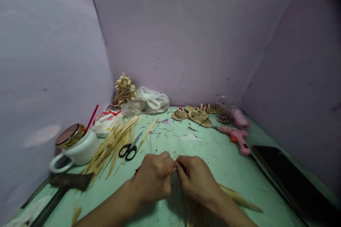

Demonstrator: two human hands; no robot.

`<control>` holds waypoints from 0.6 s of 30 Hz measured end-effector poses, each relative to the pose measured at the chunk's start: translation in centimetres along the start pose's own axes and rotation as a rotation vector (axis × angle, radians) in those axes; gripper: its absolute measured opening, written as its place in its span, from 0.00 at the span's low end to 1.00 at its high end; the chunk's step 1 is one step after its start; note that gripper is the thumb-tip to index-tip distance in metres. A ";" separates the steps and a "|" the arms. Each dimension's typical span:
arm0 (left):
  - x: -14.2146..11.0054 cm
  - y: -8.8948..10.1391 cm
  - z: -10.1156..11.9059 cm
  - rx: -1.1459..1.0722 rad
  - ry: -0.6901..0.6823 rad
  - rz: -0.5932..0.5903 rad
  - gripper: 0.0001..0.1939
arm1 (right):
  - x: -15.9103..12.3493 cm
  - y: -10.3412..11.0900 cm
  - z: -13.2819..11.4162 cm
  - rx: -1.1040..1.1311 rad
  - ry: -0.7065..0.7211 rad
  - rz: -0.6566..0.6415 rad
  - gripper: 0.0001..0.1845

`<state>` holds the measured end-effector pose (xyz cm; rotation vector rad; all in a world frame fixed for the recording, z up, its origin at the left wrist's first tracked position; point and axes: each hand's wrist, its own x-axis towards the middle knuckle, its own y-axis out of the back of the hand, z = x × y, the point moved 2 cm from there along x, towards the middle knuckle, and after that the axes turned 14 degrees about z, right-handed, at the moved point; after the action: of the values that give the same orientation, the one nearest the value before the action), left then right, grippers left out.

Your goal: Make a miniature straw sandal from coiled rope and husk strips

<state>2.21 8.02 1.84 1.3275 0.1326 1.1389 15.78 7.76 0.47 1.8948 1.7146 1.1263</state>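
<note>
My left hand (156, 177) and my right hand (195, 181) meet low in the middle of the head view, fingers closed in a pinch with the tips almost touching. Whatever lies between the fingertips is too small to make out. A bit of something red (137, 170) peeks out behind my left hand. Beneath my right hand and wrist, brown fibrous material (195, 214) is partly hidden, and a pale dried leaf strip (243, 200) sticks out to the right. Black-handled scissors (131, 147) lie beyond my left hand.
Left: dried strips (115, 142), a white mug (82, 149) and a hammer (69, 182). Back: a plastic bag (150, 101), dried flowers (124, 88), woven pieces (199, 117) and a clear cup (225, 106). Right: pink thread (240, 118), a glue gun (237, 136) and a phone (290, 181).
</note>
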 end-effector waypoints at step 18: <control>0.3 -1.0 -0.2 -0.108 0.003 0.075 0.10 | 0.1 0.2 -0.2 -0.125 -0.036 0.039 0.13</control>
<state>2.81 8.51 1.15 1.2431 0.0232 1.1945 15.78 7.81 0.78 1.8681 1.5565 1.1775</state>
